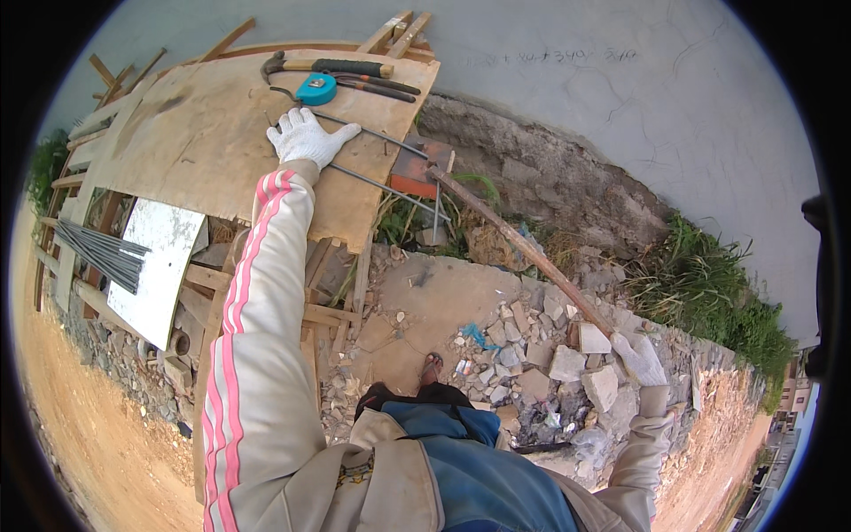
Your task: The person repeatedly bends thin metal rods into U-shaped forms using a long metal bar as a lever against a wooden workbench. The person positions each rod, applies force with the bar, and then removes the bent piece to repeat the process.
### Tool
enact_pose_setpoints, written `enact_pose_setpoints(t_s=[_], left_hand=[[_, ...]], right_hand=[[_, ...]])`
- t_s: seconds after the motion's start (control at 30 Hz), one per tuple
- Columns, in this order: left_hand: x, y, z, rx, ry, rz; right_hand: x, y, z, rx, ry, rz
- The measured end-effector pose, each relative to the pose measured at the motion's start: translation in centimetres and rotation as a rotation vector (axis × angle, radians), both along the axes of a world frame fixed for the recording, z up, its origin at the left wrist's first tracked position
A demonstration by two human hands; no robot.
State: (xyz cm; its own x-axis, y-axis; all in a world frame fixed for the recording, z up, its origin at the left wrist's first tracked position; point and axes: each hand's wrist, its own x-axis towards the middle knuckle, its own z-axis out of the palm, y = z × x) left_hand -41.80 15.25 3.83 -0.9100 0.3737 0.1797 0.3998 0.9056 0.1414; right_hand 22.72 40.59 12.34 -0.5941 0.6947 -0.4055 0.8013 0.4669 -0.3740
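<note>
My left hand (306,140), in a white knit glove, lies flat with fingers spread on a plywood tabletop (222,133). It presses on a bent thin steel rod (377,184), whose lengths run past the board's right edge. My right hand (638,357), also gloved, is closed round the near end of a long rusty metal bar (523,244). The bar's far end meets the rod beside the table. Just beyond my left hand are a teal tape measure (316,89), a claw hammer (328,66) with a black-wrapped handle, and long-handled pincers (377,84).
A bundle of steel rods (102,253) rests on a white board (155,266) at left. Broken concrete rubble (567,363) covers the ground near my right hand. A grey wall (567,80) stands behind, with weeds (709,284) along its foot. Wooden planks (394,35) jut past the table.
</note>
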Motion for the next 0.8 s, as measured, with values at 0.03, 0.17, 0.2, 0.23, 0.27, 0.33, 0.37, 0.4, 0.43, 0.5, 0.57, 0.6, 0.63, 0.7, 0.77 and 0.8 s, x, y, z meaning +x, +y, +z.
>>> enact_pose_setpoints(t_s=[0.03, 0.17, 0.2, 0.23, 0.27, 0.33, 0.37, 0.4, 0.43, 0.5, 0.57, 0.6, 0.63, 0.7, 0.77, 0.8], left_hand=[[0.0, 0.0, -0.1, 0.014, 0.014, -0.009], [-0.3, -0.1, -0.3, 0.0, 0.026, -0.001], [-0.3, -0.1, -0.5, 0.006, 0.031, -0.004], [-0.3, 0.0, -0.6, 0.017, 0.039, -0.008], [-0.3, 0.0, -0.6, 0.028, 0.047, -0.012], [-0.2, 0.1, -0.8, 0.037, 0.087, -0.005], [-0.2, 0.1, -0.7, 0.036, 0.09, -0.006], [-0.2, 0.0, -0.6, 0.028, 0.084, -0.005], [-0.2, 0.0, -0.5, 0.017, 0.06, -0.011], [-0.1, 0.0, -0.1, -0.002, 0.03, -0.016], [0.1, 0.0, 0.1, -0.008, 0.019, -0.011], [0.2, -0.1, 0.2, -0.013, 0.007, -0.006], [0.2, -0.1, 0.3, -0.014, 0.003, -0.005], [0.2, 0.1, 0.4, -0.024, 0.0, -0.006], [0.2, 0.1, 0.5, -0.043, 0.005, 0.001], [0.1, 0.2, 0.5, -0.048, 0.009, 0.008]], right_hand=[[0.6, -0.4, -0.4, 0.021, -0.018, -0.022], [1.3, -6.3, -1.6, 0.136, 0.007, -0.14], [1.4, -8.3, -1.5, 0.161, 0.017, -0.158], [1.2, -10.2, -1.3, 0.191, 0.018, -0.18], [1.0, -12.0, -1.0, 0.222, 0.041, -0.19], [0.0, -15.9, -0.9, 0.218, 0.002, -0.28], [-0.6, -18.1, -1.0, 0.216, -0.011, -0.324], [-1.3, -20.4, -1.2, 0.212, -0.024, -0.372], [-1.8, -22.6, -1.0, 0.233, 0.048, -0.383], [-3.2, -25.8, -1.1, 0.26, -0.021, -0.432], [-4.1, -28.4, -1.4, 0.295, -0.064, -0.455], [-4.4, -28.8, -1.3, 0.298, -0.046, -0.465], [-4.7, -29.1, -1.3, 0.297, -0.034, -0.487], [-5.0, -28.9, -1.0, 0.226, 0.054, -0.556], [-5.2, -28.8, -0.7, 0.238, -0.001, -0.537], [-5.4, -29.2, -0.6, 0.231, 0.0, -0.543]])
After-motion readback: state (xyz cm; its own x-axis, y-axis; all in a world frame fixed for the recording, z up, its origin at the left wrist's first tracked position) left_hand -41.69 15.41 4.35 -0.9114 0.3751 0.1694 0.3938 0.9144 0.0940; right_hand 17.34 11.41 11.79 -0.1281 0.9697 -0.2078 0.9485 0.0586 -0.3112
